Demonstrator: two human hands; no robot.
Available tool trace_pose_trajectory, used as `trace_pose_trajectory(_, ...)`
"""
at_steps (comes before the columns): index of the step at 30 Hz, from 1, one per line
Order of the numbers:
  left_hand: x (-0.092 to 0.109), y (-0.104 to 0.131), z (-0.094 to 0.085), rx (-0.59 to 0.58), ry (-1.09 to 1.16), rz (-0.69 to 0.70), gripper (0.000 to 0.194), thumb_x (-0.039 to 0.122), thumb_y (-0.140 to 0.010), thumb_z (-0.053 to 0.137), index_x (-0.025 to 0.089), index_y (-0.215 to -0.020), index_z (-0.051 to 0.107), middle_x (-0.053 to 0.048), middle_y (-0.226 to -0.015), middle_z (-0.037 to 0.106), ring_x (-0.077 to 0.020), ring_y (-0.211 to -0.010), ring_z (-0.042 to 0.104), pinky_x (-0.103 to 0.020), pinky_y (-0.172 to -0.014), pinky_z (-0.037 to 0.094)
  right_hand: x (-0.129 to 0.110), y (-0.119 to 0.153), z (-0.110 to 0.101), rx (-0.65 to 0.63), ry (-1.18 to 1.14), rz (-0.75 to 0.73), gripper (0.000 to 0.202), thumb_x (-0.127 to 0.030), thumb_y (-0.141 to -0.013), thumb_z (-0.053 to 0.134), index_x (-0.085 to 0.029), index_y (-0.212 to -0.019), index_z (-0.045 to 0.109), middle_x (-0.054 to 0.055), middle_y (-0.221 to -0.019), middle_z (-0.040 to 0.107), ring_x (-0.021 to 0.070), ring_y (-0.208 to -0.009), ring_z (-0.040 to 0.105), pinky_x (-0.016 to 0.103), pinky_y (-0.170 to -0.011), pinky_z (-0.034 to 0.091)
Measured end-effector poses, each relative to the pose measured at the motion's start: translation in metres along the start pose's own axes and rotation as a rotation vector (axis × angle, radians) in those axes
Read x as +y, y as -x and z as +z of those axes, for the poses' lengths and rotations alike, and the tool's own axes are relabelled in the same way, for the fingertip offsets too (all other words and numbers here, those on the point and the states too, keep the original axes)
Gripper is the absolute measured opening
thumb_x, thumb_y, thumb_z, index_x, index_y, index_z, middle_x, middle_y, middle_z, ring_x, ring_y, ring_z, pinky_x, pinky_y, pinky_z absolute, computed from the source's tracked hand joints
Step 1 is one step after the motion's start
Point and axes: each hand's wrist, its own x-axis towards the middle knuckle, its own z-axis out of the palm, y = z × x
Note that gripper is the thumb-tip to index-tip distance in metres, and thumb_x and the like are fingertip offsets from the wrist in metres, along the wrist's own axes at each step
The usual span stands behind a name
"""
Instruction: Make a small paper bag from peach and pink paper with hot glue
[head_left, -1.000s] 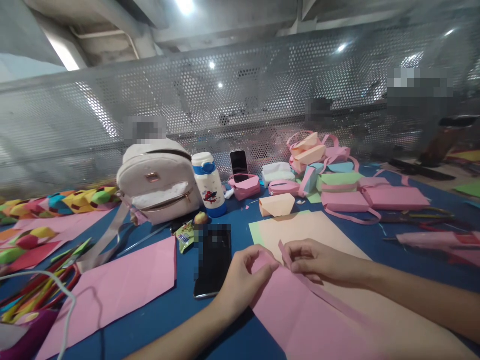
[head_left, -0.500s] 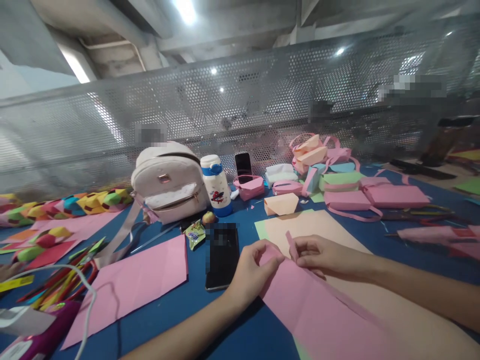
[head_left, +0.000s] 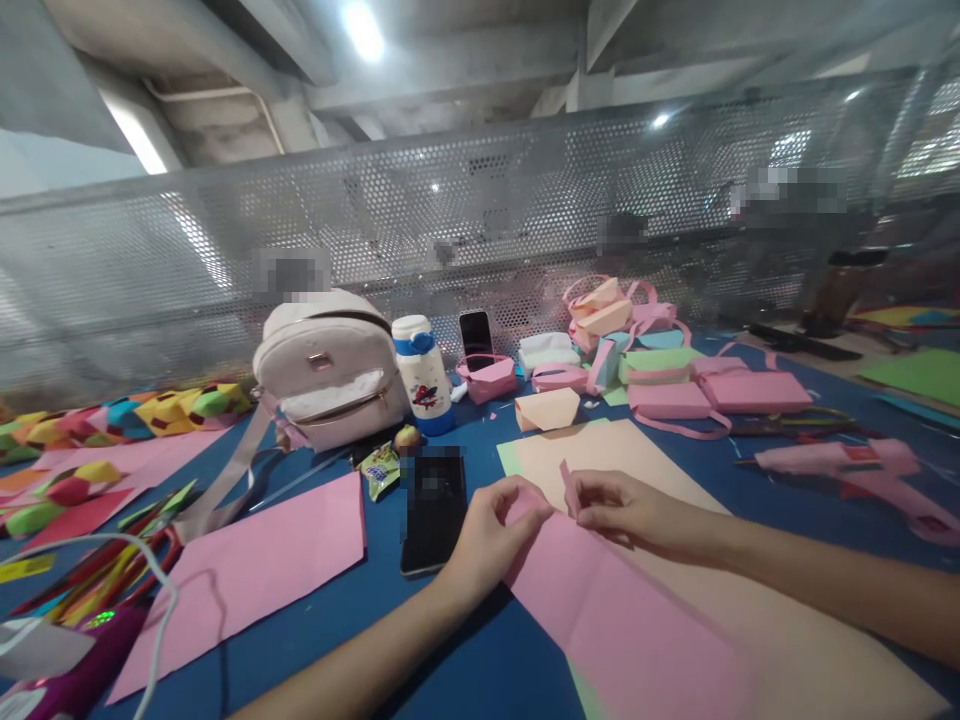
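Observation:
My left hand (head_left: 499, 535) is closed, pinching the far corner of a creased pink paper sheet (head_left: 622, 610) between thumb and fingers. Just right of it, my right hand (head_left: 619, 508) grips a narrow pink paper strip (head_left: 568, 487), whose end sticks up above the fingers. Whether the strip is still joined to the sheet's edge, I cannot tell. Beneath the pink sheet lie a large peach paper sheet (head_left: 675, 470) and a green one that shows at the edges. A black phone (head_left: 435, 510) lies flat on the blue table, left of my left hand.
Another pink sheet (head_left: 262, 560) lies at left beside scissors and pens. Behind stand a white backpack (head_left: 330, 370), a bottle (head_left: 425, 385) and an upright phone (head_left: 475, 338). Several small paper bags (head_left: 667, 400) sit at back right. A pink glue gun (head_left: 847, 460) lies far right.
The view has turned slightly right, so things sit further left and the glue gun shows more fully. Both hands keep their grips at nearly the same place on the paper.

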Motion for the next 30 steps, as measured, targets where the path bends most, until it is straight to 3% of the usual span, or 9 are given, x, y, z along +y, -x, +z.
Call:
trace_pose_trajectory(12,0.002,0.000,0.002,-0.052,-0.038,0.041,0.011,0.025,-0.083,0.061,0.015,-0.082,0.066,-0.005,-0.084,0.069,-0.0212,-0.084,0.062,-0.029,-0.080,0.045,-0.003,0.011,0.001,0.049,-0.017,0.051,0.027,-0.040,-0.087,0.068,-0.018,-0.087,0.053,-0.005,-0.069,0.043,0.0077,-0.055,0.031,0.021,-0.047,0.019)
trace_pose_trajectory(14,0.008,0.001,-0.001,-0.115,-0.086,0.087,0.015,0.020,-0.086,0.054,0.016,-0.095,0.066,-0.004,-0.091,0.067,-0.0208,-0.090,0.061,-0.029,-0.085,0.044,-0.007,0.019,0.001,0.042,-0.018,0.049,0.026,-0.039,-0.087,0.069,-0.017,-0.092,0.056,-0.003,-0.075,0.047,0.0088,-0.061,0.036,0.020,-0.051,0.024)
trace_pose_trajectory(16,0.016,0.001,-0.009,-0.231,-0.175,0.116,0.033,0.015,-0.086,0.051,0.020,-0.117,0.060,-0.001,-0.095,0.063,-0.0187,-0.090,0.058,-0.028,-0.085,0.044,-0.013,0.028,-0.002,0.040,-0.002,0.036,0.024,-0.039,-0.089,0.065,-0.017,-0.094,0.059,-0.001,-0.082,0.049,0.0109,-0.070,0.041,0.021,-0.059,0.031)
trace_pose_trajectory(19,0.030,-0.007,-0.030,-0.450,-0.361,0.073,0.051,0.014,-0.084,0.054,0.024,-0.133,0.049,0.004,-0.077,0.054,-0.0144,-0.068,0.050,-0.024,-0.065,0.043,-0.018,0.045,-0.011,0.044,0.060,0.060,0.025,-0.043,-0.094,0.057,-0.018,-0.096,0.060,0.000,-0.087,0.050,0.0126,-0.073,0.043,0.023,-0.064,0.036)
trace_pose_trajectory(22,0.043,-0.025,-0.054,-0.292,-0.394,0.166,0.047,0.015,-0.086,0.050,0.023,-0.133,0.050,0.001,-0.083,0.058,-0.0142,-0.068,0.051,-0.023,-0.064,0.044,-0.016,0.062,-0.026,0.082,0.197,0.072,0.032,-0.048,-0.094,0.053,-0.018,-0.095,0.061,0.001,-0.086,0.050,0.0132,-0.070,0.045,0.024,-0.063,0.038)
trace_pose_trajectory(25,0.054,-0.050,-0.072,0.121,-0.254,0.398,0.046,0.012,-0.085,0.048,0.023,-0.129,0.052,-0.005,-0.111,0.062,-0.0164,-0.087,0.060,-0.025,-0.074,0.050,-0.011,0.075,-0.034,0.123,0.263,0.100,0.036,-0.052,-0.093,0.051,-0.018,-0.095,0.062,0.002,-0.087,0.053,0.0139,-0.069,0.047,0.025,-0.063,0.040)
trace_pose_trajectory(27,0.059,-0.067,-0.080,0.450,-0.292,0.463,0.051,0.007,-0.080,0.047,0.025,-0.128,0.053,-0.004,-0.109,0.064,-0.0134,-0.075,0.061,-0.023,-0.066,0.051,-0.009,0.081,-0.035,0.123,0.244,0.129,0.036,-0.052,-0.093,0.052,-0.018,-0.097,0.063,0.003,-0.092,0.056,0.0146,-0.072,0.050,0.026,-0.065,0.042)
trace_pose_trajectory(29,0.059,-0.085,-0.085,0.618,-0.423,0.497,0.057,0.002,-0.076,0.043,0.025,-0.127,0.055,-0.003,-0.106,0.065,-0.0104,-0.061,0.057,-0.021,-0.057,0.050,-0.009,0.083,-0.032,0.114,0.233,0.127,0.036,-0.052,-0.093,0.052,-0.018,-0.098,0.063,0.004,-0.095,0.058,0.0152,-0.076,0.051,0.026,-0.068,0.043)
trace_pose_trajectory(30,0.057,-0.095,-0.085,0.621,-0.508,0.514,0.059,0.001,-0.075,0.041,0.024,-0.127,0.057,-0.004,-0.109,0.065,-0.0109,-0.063,0.058,-0.022,-0.060,0.052,-0.009,0.083,-0.031,0.110,0.245,0.121,0.036,-0.051,-0.093,0.052,-0.018,-0.097,0.063,0.004,-0.095,0.058,0.0155,-0.077,0.052,0.026,-0.069,0.043)
